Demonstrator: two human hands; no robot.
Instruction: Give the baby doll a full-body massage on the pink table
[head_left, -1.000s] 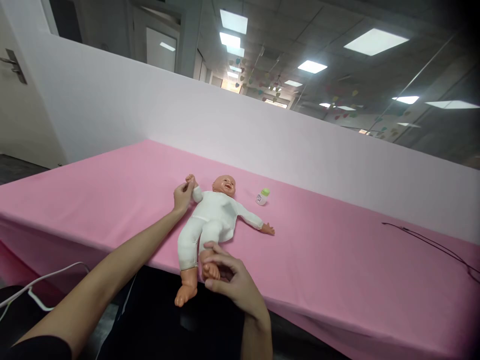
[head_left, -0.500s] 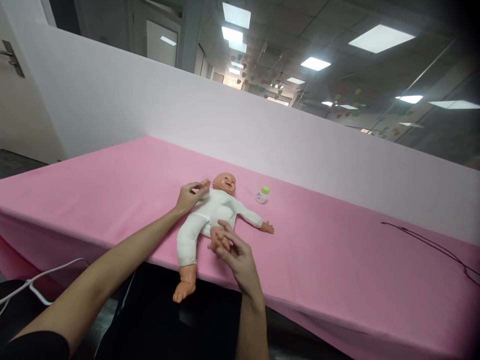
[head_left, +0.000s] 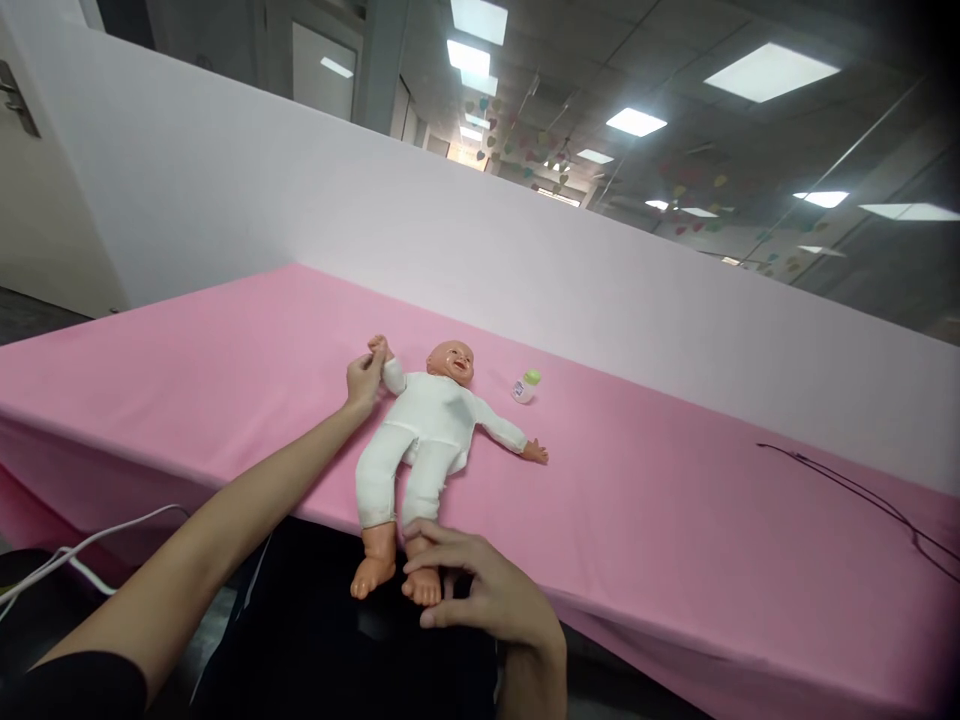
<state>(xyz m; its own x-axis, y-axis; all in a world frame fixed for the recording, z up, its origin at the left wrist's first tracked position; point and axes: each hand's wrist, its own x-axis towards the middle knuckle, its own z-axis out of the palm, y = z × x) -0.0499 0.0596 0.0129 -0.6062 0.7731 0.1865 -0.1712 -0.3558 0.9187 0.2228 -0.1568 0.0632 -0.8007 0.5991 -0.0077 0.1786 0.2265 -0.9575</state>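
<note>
A baby doll in a white cloth suit lies on its back, face up, on the pink-covered table. Its bare lower legs hang past the front edge. My left hand is closed around the doll's wrist on the left side, with the doll's small fist showing above my fingers. Down by the doll's foot, my right hand has its thumb and fingers apart, the fingertips resting over the ankle. The doll's other arm stretches out to the right on the cloth.
A small baby bottle with a green cap lies right of the doll's head. On the right, a thin black cable crosses the pink cloth. The white partition runs behind the table. White cables hang at lower left.
My right hand has lowered the doll's raised leg, which now lies straight beside the other, and its fingers have spread. My left hand has moved the doll's arm outward to the left and up.
</note>
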